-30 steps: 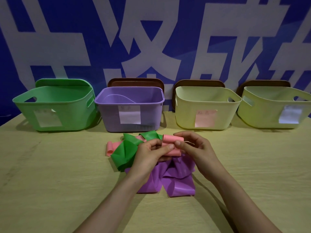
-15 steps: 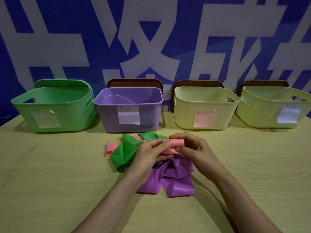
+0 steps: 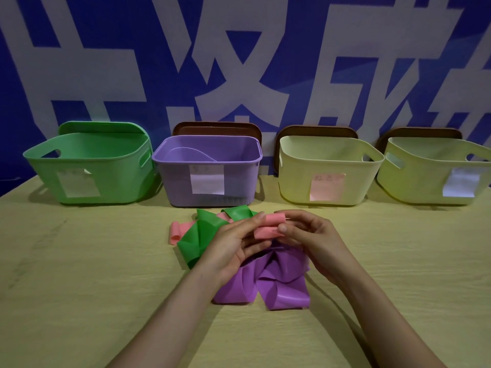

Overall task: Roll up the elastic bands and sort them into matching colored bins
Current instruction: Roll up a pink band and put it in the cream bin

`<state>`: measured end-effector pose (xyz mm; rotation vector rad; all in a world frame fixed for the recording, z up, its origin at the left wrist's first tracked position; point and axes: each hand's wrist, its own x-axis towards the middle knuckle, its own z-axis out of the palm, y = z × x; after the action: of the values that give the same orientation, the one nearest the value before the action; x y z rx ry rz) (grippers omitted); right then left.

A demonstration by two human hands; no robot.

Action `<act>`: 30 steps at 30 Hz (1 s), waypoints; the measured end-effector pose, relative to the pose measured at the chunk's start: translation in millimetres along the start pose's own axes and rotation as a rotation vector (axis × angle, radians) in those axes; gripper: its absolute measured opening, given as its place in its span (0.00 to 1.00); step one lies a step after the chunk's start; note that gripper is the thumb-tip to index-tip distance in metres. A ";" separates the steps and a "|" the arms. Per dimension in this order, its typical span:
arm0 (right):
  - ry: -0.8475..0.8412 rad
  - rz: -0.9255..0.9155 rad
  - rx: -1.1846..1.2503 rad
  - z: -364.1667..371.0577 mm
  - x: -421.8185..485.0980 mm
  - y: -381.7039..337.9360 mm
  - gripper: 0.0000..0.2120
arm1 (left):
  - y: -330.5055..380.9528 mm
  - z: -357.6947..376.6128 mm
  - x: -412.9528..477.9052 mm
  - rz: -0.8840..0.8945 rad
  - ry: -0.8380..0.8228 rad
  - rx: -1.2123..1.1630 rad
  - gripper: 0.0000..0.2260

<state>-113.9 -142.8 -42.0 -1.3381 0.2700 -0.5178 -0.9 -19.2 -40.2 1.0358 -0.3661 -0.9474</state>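
A pale wooden table [image 3: 79, 288] fills the view. Four bins are lined up along its far edge with their mouths open toward the person, presumably so that a finished roll can be dropped straight in. Reckoned from the hands, the green bin [image 3: 119, 181] is found at ten o'clock, the purple bin [image 3: 172, 181] at twelve, the pink-labelled bin [image 3: 292, 176] at one and the white-labelled bin [image 3: 414, 181] at two. The last two are both pale yellow, so their colour is given by the paper label alone.

A loose heap of bands is kept just short of the purple bin, within easy reach. The purple band [image 3: 279, 282] is spread at six o'clock beneath the hands, and the green band [image 3: 196, 237] is folded at nine.

The pink band [image 3: 271, 227] is being rolled. Its coiled end is lifted clear of the heap, while its tail is trapped under the green band, with the free tip curling out at nine. The coil is pinched from both sides: the fingertips of the left hand [image 3: 233, 243] are closed on its left end, and the right hand [image 3: 316, 243] has its thumb pressed on the front and its fingers curled over the top. The doubled grip is judged to keep the coil tight while more length is wound on.
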 end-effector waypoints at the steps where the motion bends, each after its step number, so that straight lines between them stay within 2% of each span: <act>1: -0.001 0.010 0.012 0.4 -0.2 -0.6 0.16 | 0.7 -0.6 0.3 -0.020 -0.011 -0.023 0.06; 6: 0.019 0.003 -0.001 3.1 0.2 0.0 0.18 | -1.4 -2.7 2.7 0.016 -0.015 -0.025 0.09; 12: 0.072 -0.007 -0.020 2.4 1.1 3.9 0.15 | -9.1 -2.4 -0.4 0.192 0.063 0.247 0.14; 16: 0.043 -0.016 -0.119 0.3 0.7 3.6 0.12 | -9.4 -2.0 -0.3 0.256 0.047 0.282 0.15; 21: 0.110 -0.169 -0.288 2.3 1.3 6.4 0.10 | -7.8 -3.1 1.2 0.317 -0.054 0.362 0.12; 26: 0.201 -0.285 -0.279 7.8 0.2 6.8 0.17 | -9.4 -5.2 4.6 0.435 -0.050 0.503 0.11; 28: 0.220 -0.309 -0.263 9.4 -0.4 5.9 0.17 | -9.4 -4.1 5.0 0.451 -0.073 0.494 0.11; 30: 0.211 -0.330 -0.258 12.5 0.3 2.8 0.16 | -8.3 -2.0 6.7 0.428 -0.089 0.390 0.10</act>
<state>-107.1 -132.0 -41.9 -1.5921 0.2978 -0.9288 0.1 -25.0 -49.3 1.2051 -0.8345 -0.5450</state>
